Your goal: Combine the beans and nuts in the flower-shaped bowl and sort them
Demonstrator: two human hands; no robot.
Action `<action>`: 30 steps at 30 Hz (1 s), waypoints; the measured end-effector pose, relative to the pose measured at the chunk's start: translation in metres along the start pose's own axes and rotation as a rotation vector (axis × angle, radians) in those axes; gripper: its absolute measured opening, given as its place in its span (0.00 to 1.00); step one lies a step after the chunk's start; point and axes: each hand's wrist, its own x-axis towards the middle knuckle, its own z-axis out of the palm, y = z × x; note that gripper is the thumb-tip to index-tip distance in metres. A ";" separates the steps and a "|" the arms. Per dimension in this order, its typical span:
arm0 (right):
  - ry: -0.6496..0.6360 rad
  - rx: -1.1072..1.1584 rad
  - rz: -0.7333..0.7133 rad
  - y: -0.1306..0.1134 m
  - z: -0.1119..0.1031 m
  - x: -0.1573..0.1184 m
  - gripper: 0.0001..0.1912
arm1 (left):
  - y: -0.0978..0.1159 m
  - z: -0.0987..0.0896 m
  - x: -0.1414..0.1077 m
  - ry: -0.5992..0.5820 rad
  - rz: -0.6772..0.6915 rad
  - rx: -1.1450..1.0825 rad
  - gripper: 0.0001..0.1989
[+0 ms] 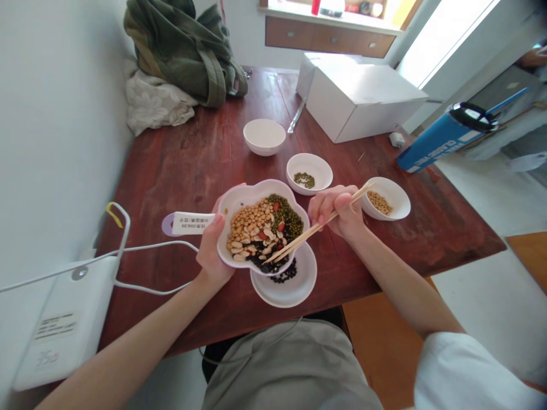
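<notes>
My left hand [215, 250] grips a white flower-shaped bowl [223, 242] by its left side, near a labelled handle [190, 223]. Inside lie soybeans [250, 219], mung beans [290, 222], peanuts [268, 233] and black beans [258, 257]. A pair of chopsticks [318, 225] is held in my right hand [339, 212], their tips over the black beans. Partly hidden below the flower-shaped bowl is a white dish [285, 296] with black beans in it. Close behind stands a small bowl [322, 168] with some mung beans; to the right, another bowl [399, 202] holds soybeans.
Farther back on the dark red table [171, 165] is a white bowl [265, 139]. A white box [363, 97] and a blue tumbler [444, 136] stand at the right. A green bag [183, 51] lies back left. White cables [158, 246] cross the left side.
</notes>
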 end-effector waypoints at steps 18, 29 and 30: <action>-0.025 0.058 -0.006 0.001 0.001 0.000 0.35 | 0.003 0.002 0.001 -0.049 0.016 0.024 0.26; -0.012 0.108 -0.004 0.003 0.003 0.002 0.36 | -0.001 -0.003 -0.002 -0.033 -0.029 0.015 0.26; -0.016 0.114 0.002 0.003 0.003 0.002 0.36 | -0.001 -0.003 -0.001 -0.034 -0.033 0.014 0.26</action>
